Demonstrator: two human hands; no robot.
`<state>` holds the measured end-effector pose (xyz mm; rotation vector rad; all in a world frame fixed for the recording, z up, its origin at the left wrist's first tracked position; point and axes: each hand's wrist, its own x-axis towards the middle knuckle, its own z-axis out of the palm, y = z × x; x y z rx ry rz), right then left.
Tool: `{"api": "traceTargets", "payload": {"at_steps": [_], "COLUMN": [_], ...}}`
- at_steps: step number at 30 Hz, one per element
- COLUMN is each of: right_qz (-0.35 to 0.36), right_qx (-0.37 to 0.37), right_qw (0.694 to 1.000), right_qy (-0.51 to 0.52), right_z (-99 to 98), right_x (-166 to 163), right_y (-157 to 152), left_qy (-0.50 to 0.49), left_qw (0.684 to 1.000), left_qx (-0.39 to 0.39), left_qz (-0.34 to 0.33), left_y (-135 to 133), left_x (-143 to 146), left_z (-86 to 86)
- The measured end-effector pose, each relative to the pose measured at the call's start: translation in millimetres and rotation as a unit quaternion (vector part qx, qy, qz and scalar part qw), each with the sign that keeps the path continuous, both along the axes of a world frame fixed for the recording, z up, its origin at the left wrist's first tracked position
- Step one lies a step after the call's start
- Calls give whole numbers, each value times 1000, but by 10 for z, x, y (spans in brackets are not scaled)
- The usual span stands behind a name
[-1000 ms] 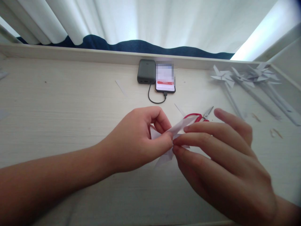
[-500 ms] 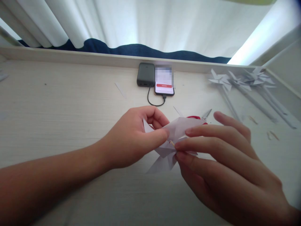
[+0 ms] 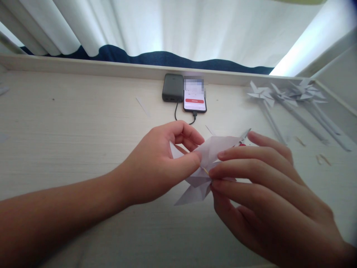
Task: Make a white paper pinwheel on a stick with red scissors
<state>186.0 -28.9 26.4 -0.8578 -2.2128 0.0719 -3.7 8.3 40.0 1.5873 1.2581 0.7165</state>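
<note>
Between my hands is a white paper pinwheel (image 3: 216, 147), held above the table with its folded blades pointing several ways. My left hand (image 3: 170, 163) grips it from the left, thumb on top and the other fingers curled behind. The fingertips of my right hand (image 3: 259, 186) pinch a thin, pale yellow stick (image 3: 205, 171) at the pinwheel's middle; its far end is hidden. Red-handled scissors (image 3: 244, 137) lie just beyond the paper, partly covered by it and by my right fingers.
Several finished paper pinwheels (image 3: 262, 93) on rolled-paper sticks lie at the back right. A black power bank (image 3: 172, 88) is cabled to a phone (image 3: 194, 100) at the back. Paper strips (image 3: 142, 107) and small pale bits (image 3: 325, 160) are scattered on the table. White curtains (image 3: 189, 29) hang behind.
Both hands and the pinwheel have shifted only slightly. The paper now covers more of the scissors, and my left knuckles cover part of the cable. My grip looks the same.
</note>
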Motion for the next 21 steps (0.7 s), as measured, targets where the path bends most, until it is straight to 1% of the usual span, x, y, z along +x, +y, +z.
{"api": "traceTargets", "payload": {"at_steps": [3, 12, 18, 21], "right_qz": [-1, -29, -1, 0], "right_qx": [-5, 2, 5, 7], "right_qw": [1000, 1000, 999, 999], "right_qy": [3, 0, -36, -43], "right_z": [4, 45, -5, -22], "right_x": [13, -33, 35, 61], "right_y": [-8, -48, -41, -42], "left_qy": [9, 53, 47, 45], "left_qw": [1000, 998, 998, 998], "left_qx": [9, 42, 47, 41], "left_qz": [-10, -13, -13, -13], "left_y": [0, -4, -8, -1], "left_x": [-7, -16, -8, 4], "left_z": [14, 55, 29, 34]}}
